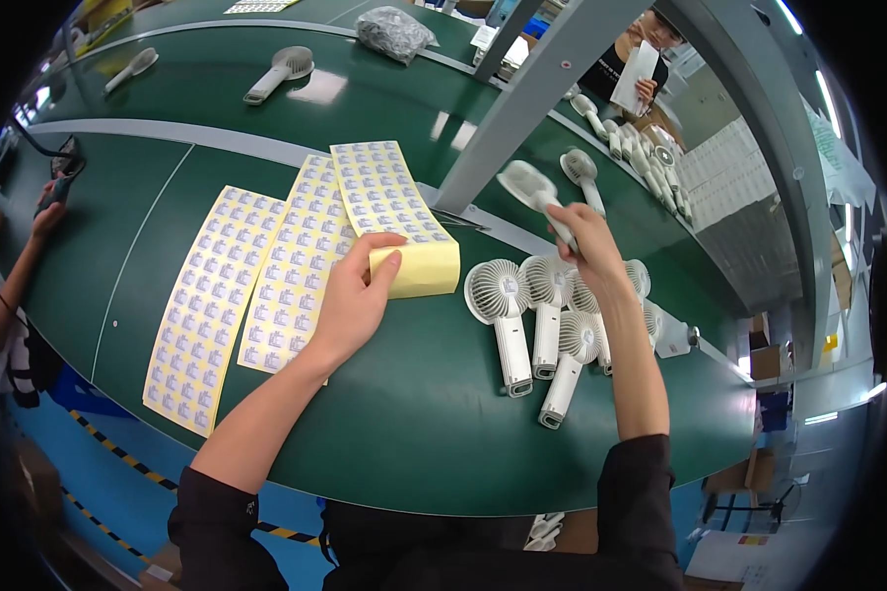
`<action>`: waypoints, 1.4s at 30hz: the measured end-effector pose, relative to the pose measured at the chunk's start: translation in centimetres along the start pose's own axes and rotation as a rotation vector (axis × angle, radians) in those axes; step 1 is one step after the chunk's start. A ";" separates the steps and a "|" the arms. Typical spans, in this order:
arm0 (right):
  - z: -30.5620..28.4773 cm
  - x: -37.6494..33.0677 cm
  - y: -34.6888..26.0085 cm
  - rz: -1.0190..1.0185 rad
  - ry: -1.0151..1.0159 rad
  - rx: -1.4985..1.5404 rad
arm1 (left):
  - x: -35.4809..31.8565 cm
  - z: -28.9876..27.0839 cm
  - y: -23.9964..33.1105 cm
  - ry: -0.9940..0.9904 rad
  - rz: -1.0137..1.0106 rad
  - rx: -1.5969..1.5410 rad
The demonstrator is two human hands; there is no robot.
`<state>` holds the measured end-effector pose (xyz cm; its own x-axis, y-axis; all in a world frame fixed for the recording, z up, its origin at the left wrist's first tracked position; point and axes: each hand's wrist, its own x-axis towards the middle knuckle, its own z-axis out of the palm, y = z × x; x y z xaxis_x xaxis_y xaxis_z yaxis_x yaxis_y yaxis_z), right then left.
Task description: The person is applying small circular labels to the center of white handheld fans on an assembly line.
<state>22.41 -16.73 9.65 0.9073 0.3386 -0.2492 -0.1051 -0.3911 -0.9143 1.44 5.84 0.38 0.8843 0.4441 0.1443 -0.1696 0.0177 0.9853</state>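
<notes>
Left hand (353,295): our fingers pinch a corner of the sticker sheet (392,212) on the tabletop (424,414) | Right hand (586,246): grip closed around white handheld fan (534,192), lifted far of the fan cluster (552,315) | Risk: we judge the sheet may crease or drag.

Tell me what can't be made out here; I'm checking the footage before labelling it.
Head view only:
- Handle of the white handheld fan: wrapped by the right hand.
- Print on the yellow sticker sheets: too small.
- Whether the left hand fingertips hold a sticker: not discernible.
- Rear fans in the white pile: hidden behind the right forearm.
</notes>
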 end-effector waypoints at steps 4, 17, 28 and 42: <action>0.6 7.4 -0.5 0.008 -0.198 -0.035 | 0.2 0.2 0.3 -0.033 -0.055 0.064; 4.3 0.5 0.2 -0.393 -0.073 -0.532 | 0.1 0.1 -0.5 -0.043 0.028 0.111; 18.7 2.7 -6.8 -0.522 -0.650 -0.342 | 0.4 -0.8 0.2 0.089 0.033 0.096; 38.3 20.0 -8.9 -0.478 0.166 -0.593 | 0.5 -0.8 -0.1 0.145 -0.030 0.170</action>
<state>25.85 26.29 0.55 0.8533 0.4717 0.2225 0.5055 -0.6432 -0.5751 1.54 6.82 0.31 0.8138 0.5702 0.1125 -0.0578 -0.1132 0.9919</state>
